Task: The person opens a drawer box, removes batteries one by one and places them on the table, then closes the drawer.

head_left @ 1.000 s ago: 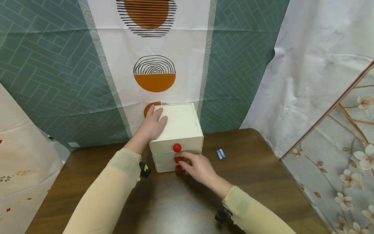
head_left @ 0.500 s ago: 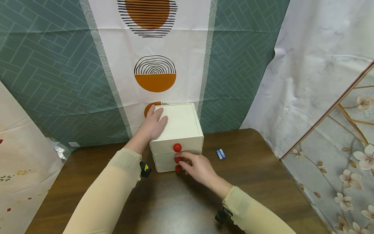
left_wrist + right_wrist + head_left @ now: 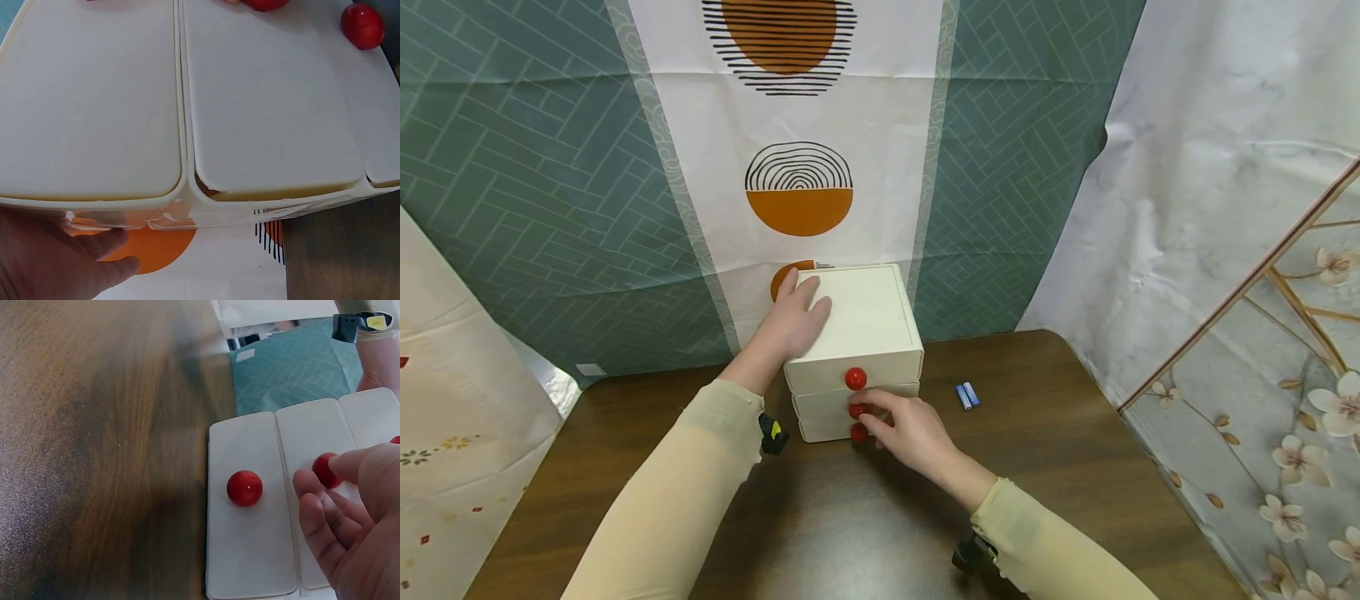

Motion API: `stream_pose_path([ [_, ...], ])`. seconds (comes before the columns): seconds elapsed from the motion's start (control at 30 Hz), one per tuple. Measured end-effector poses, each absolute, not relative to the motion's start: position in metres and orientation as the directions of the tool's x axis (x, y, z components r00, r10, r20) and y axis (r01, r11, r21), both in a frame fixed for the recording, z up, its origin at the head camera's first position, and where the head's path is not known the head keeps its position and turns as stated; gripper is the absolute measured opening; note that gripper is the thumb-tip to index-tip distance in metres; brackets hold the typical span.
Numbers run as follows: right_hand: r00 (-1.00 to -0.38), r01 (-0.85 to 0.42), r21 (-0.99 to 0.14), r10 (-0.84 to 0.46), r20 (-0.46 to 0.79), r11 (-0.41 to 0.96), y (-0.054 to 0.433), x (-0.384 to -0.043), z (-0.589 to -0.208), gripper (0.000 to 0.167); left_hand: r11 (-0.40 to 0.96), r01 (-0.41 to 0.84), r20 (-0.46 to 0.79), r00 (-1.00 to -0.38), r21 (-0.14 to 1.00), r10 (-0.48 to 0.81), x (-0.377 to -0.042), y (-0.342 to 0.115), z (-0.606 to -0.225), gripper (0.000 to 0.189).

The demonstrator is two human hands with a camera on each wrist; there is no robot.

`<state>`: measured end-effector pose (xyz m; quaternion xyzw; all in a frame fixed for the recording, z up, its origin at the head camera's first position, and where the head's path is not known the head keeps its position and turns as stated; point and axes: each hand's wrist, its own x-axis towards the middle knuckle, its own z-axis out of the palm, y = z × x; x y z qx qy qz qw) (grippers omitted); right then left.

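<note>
A white three-drawer box stands at the back of the table, with a round red knob on each drawer front. My left hand rests on the left edge of its top, fingers spread and reaching toward the back. With thumb and fingers, my right hand pinches the middle knob. Above those fingers shows the top knob, and just below them the bottom knob. In the left wrist view the drawer fronts sit close to the frame, the middle drawer front having a narrow gap at its edge.
Two small blue-and-white batteries lie on the brown wooden table, to the right of the box. A green and white patterned cloth hangs behind the table. Floral cloths hang at both sides.
</note>
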<state>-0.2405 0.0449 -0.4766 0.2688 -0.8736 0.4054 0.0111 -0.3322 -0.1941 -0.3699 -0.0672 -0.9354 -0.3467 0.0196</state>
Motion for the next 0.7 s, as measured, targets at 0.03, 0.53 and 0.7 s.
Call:
stream_pose_path([
  [0.03, -0.855, -0.478, -0.702, -0.463, 0.235, 0.527, 0.045, -0.240, -0.476, 0.028, 0.750, 0.140, 0.083, -0.990, 0.646, 0.113, -0.332, -0.194, -0.370, 0.068],
  [0.53, -0.848, -0.479, -0.699, -0.487, 0.212, 0.531, 0.049, -0.226, -0.474, 0.028, 0.745, 0.136, 0.083, -0.991, 0.653, 0.108, -0.332, -0.194, -0.372, 0.068],
  [0.7, -0.847, -0.483, -0.691, -0.486, 0.215, 0.538, 0.051, -0.221, -0.474, 0.029, 0.741, 0.132, 0.082, -0.991, 0.658, 0.104, -0.331, -0.194, -0.372, 0.068],
])
